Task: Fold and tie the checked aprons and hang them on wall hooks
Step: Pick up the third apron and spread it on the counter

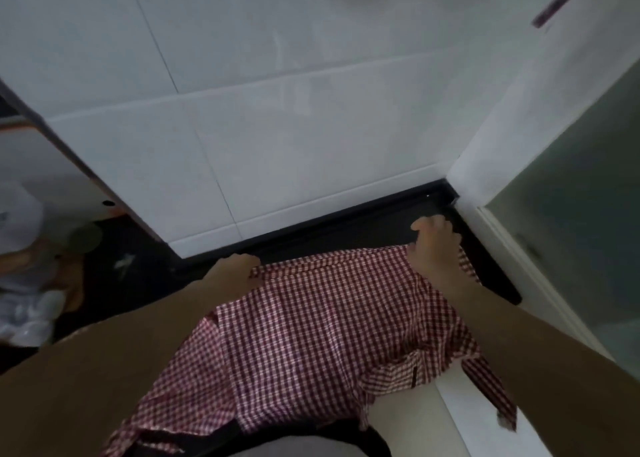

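A red and white checked apron [311, 335] lies spread over the dark countertop [363, 228] and hangs toward me over its front edge. My left hand [239, 266] grips the apron's far left corner. My right hand [436, 245] grips the far right corner near the wall corner. A strap and a crumpled flap of the apron [485, 384] trail down on the right, under my right forearm. Another checked strap [561, 1] hangs on the wall at the top right.
A white tiled wall [277, 110] rises right behind the counter. A white side wall [491, 166] and a greenish glass door [588, 214] close the right. On the left a cabinet edge [69, 145] juts out, with plastic bags [24, 301] below it.
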Motion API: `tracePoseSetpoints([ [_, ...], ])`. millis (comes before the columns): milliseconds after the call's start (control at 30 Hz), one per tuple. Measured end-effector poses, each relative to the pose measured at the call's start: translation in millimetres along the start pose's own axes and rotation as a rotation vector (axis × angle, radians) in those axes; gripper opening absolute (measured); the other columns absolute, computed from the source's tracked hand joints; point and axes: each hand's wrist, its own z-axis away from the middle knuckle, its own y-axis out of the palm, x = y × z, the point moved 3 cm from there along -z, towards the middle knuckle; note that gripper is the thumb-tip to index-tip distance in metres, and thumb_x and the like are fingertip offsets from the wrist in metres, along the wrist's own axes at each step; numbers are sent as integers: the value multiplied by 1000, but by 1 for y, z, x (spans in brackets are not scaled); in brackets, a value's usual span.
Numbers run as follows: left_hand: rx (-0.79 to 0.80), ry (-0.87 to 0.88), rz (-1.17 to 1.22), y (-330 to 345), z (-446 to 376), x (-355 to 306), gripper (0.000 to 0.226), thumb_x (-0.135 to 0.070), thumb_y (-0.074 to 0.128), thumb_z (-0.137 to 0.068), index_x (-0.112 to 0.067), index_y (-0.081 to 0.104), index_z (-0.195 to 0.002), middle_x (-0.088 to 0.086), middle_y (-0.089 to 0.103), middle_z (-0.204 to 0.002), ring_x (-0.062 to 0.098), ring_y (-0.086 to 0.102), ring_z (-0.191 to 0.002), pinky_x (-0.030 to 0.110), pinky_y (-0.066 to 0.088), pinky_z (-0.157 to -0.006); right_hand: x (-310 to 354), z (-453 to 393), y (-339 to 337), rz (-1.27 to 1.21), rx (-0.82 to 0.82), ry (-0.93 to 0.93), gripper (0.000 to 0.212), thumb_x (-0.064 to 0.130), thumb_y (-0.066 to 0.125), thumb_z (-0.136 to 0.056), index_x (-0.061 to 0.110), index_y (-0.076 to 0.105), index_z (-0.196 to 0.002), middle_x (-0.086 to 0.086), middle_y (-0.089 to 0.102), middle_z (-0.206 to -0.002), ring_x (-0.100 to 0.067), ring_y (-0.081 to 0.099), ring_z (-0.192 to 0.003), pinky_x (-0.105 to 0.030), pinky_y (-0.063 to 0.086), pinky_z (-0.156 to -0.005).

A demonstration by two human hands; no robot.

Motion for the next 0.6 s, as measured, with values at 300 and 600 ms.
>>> tracePoseSetpoints([
  [300, 167, -91, 149, 27, -11, 19, 33, -45, 75, -82, -24, 57, -99, -3, 64, -103, 16, 62, -95, 36, 52, -89, 67, 19, 108, 35, 650, -381, 72, 43, 66, -90, 24, 32, -151, -4, 26, -158, -25, 30, -143, -48, 30, -117],
  [600, 9, -337, 465, 34, 2, 58, 27, -22, 83, -78, -15, 64, -95, 4, 66, -96, 15, 64, -85, 27, 54, -74, 56, -11, 130, 64, 461, -399, 22, 30, 55, -99, 19, 58, -118, -2, 46, -127, -16, 45, -115, -36, 46, -97],
])
